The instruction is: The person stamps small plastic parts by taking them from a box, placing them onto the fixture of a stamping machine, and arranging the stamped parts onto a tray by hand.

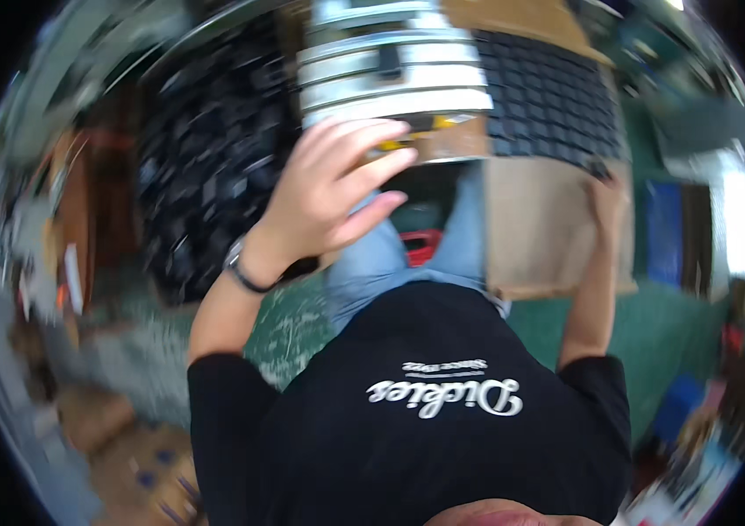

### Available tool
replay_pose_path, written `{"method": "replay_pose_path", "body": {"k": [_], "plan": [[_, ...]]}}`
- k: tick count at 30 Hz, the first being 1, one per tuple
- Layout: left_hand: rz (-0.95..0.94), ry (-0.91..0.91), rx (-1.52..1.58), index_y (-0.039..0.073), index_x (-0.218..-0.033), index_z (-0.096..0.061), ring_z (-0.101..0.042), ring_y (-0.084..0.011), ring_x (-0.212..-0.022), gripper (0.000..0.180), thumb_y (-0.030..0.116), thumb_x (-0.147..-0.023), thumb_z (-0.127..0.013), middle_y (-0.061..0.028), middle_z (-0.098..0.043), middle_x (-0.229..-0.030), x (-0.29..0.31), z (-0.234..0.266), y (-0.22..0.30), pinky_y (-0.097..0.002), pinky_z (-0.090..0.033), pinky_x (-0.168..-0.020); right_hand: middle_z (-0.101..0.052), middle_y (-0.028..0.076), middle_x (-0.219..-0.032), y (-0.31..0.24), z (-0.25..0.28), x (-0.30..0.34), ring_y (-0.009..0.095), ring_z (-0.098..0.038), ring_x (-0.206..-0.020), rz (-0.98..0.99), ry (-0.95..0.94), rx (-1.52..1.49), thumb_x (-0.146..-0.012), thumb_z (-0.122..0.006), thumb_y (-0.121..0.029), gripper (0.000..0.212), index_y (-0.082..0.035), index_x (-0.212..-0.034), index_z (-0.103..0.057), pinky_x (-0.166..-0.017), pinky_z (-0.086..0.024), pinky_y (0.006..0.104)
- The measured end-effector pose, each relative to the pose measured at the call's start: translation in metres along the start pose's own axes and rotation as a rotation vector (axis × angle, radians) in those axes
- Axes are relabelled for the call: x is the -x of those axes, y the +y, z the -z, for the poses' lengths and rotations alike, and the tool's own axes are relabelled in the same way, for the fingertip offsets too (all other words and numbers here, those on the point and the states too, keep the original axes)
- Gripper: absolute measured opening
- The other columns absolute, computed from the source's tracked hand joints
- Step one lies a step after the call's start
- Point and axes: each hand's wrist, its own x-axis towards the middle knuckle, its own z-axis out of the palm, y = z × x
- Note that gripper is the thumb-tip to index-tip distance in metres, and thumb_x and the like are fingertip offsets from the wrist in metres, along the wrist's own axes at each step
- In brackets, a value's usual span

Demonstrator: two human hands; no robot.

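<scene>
My left hand point(327, 188) hovers over the near edge of a silvery ribbed metal fixture point(337, 74), its fingers stretched out and apart with nothing seen in them. A small black piece point(389, 61) sits on the fixture. At the right, my right hand point(607, 200) is closed on a small black part point(598, 170), at the near right corner of the neat rows of black parts point(552, 96). Those rows lie on a brown cardboard sheet point(534, 232). Motion blur hides the exact kind of the parts.
To the left, a large box holds a jumbled heap of black parts point(214, 158). A yellow and black strip point(429, 125) runs along the fixture's near edge. Something red point(420, 245) shows between my legs. A blue bin point(663, 235) stands farther right on the green floor point(670, 324).
</scene>
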Motion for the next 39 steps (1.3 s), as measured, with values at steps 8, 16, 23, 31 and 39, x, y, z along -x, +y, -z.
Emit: {"method": "replay_pose_path", "body": {"k": [8, 16, 23, 31, 39], "plan": [[0.52, 0.303, -0.129, 0.004, -0.111, -0.079, -0.068, -0.0253, -0.099, 0.021, 0.006, -0.09, -0.078, -0.0054, -0.076, -0.116, 0.066, 0.057, -0.052, -0.0347, -0.054, -0.09, -0.08, 0.018, -0.097, 0.087, -0.03, -0.077, 0.033, -0.073, -0.089, 0.361, 0.205, 0.149, -0.092, -0.067, -0.022, 0.048, 0.002, -0.132, -0.076, -0.083, -0.058, 0.0386], [0.812, 0.067, -0.455, -0.001, -0.113, -0.079, -0.069, -0.0288, -0.095, 0.034, 0.022, -0.089, -0.083, -0.0127, -0.073, -0.114, 0.096, 0.078, -0.148, -0.0356, -0.057, -0.086, -0.069, 0.007, -0.085, 0.036, -0.018, -0.042, 0.019, -0.061, -0.076, 0.306, 0.12, -0.075, -0.095, -0.065, -0.016, 0.042, 0.003, -0.132, -0.075, -0.075, -0.053, 0.0298], [0.832, 0.059, -0.394, -0.005, -0.113, -0.075, -0.069, -0.0293, -0.095, 0.042, 0.027, -0.087, -0.085, -0.0134, -0.072, -0.112, 0.086, 0.076, -0.138, -0.0353, -0.056, -0.086, -0.065, 0.001, -0.087, -0.072, -0.006, 0.03, 0.01, -0.054, -0.074, 0.506, -0.01, -0.312, -0.101, -0.068, -0.009, 0.034, 0.001, -0.133, -0.074, -0.07, -0.047, 0.022], [0.878, 0.508, 0.134, -0.002, -0.118, -0.066, -0.066, -0.0148, -0.085, 0.037, 0.007, -0.088, -0.086, -0.0075, -0.07, -0.109, 0.099, 0.08, -0.089, -0.0268, -0.057, -0.079, -0.07, 0.004, -0.1, -0.208, -0.015, 0.108, 0.01, -0.06, -0.083, 0.858, -0.361, -0.705, -0.101, -0.07, -0.001, 0.033, -0.002, -0.133, -0.075, -0.075, -0.05, 0.0217], [0.583, 0.404, 0.176, 0.001, -0.126, -0.062, -0.065, -0.021, -0.1, 0.05, 0.005, -0.084, -0.089, -0.0104, -0.062, -0.121, 0.05, 0.055, -0.07, -0.0321, -0.057, -0.093, -0.073, 0.008, -0.103, -0.295, -0.043, 0.125, 0.015, -0.065, -0.081, 1.093, -0.511, -0.313, -0.094, -0.076, -0.009, 0.036, -0.002, -0.129, -0.076, -0.073, -0.053, 0.0227]]}}
